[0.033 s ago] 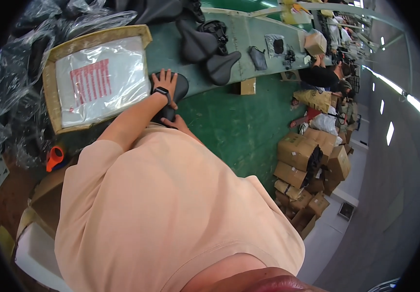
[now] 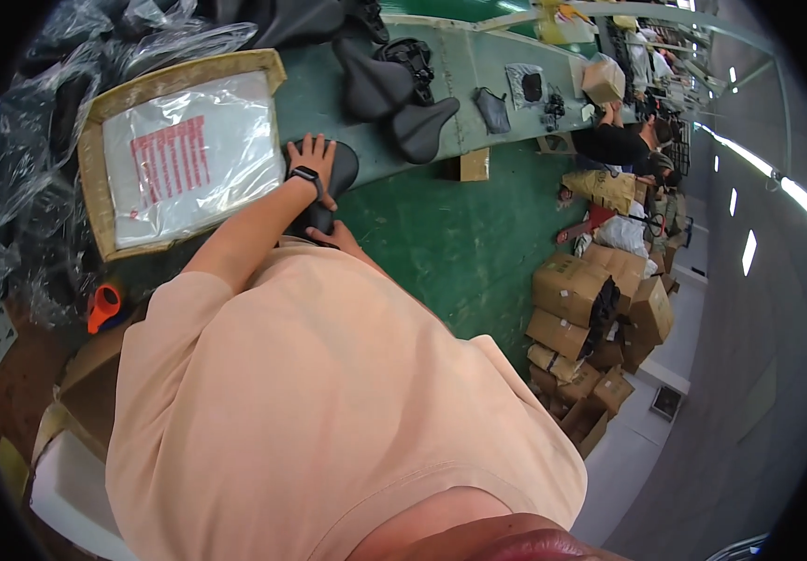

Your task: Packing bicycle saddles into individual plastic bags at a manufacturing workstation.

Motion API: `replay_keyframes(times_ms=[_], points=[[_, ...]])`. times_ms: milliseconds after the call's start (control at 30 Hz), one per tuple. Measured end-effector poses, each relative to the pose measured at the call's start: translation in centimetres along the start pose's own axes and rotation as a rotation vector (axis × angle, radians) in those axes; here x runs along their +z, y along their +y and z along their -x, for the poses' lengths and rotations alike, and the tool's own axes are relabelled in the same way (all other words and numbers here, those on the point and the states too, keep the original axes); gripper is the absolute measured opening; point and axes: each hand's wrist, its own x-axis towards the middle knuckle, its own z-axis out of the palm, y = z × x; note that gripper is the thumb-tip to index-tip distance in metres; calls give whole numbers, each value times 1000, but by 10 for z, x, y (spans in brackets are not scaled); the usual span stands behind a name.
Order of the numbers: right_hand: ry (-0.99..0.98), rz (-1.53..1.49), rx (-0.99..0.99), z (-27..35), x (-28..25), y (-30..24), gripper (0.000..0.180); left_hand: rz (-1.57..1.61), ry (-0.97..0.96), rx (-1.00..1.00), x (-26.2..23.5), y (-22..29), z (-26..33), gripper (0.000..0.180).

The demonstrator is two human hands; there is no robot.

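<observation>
A black bicycle saddle (image 2: 345,168) lies at the near edge of the bench, close to my body. My left hand (image 2: 313,168), with a black watch (image 2: 304,176) on its wrist, rests flat on the saddle's wide end with its fingers spread. Lower down, my right hand (image 2: 340,237) closes round the saddle's narrow nose, and part of its fingers is hidden. Left of my hands stands an open cardboard box (image 2: 93,178) holding a clear plastic bag (image 2: 230,140) with red print.
More black saddles (image 2: 422,129) lie farther along the green bench (image 2: 478,131). Plastic-wrapped goods (image 2: 25,140) are heaped at the left, above an orange tape dispenser (image 2: 104,304). Cardboard boxes (image 2: 567,285) are stacked on the right. A person in black (image 2: 609,145) works farther down the bench.
The bench, box and saddles sit very slightly farther left in the picture. Both hands stay in the same place on the saddle.
</observation>
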Motion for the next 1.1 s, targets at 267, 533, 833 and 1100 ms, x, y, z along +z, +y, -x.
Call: replay_keyframes(times_ms=[267,533,833,1100], points=[[-48,222,-67,-23,-30,20,103,38,9,-164,1,5,-19,165],[-257,318,-176,-78,-112,34,103,239,104,-265,-2,18,-63,144],[-513,326,-435,-135,-136,54,102,245,87,-293,1,13,-90,114],[-585,274,-417,-141,-164,47,105,271,95,-324,8,17,-99,111]])
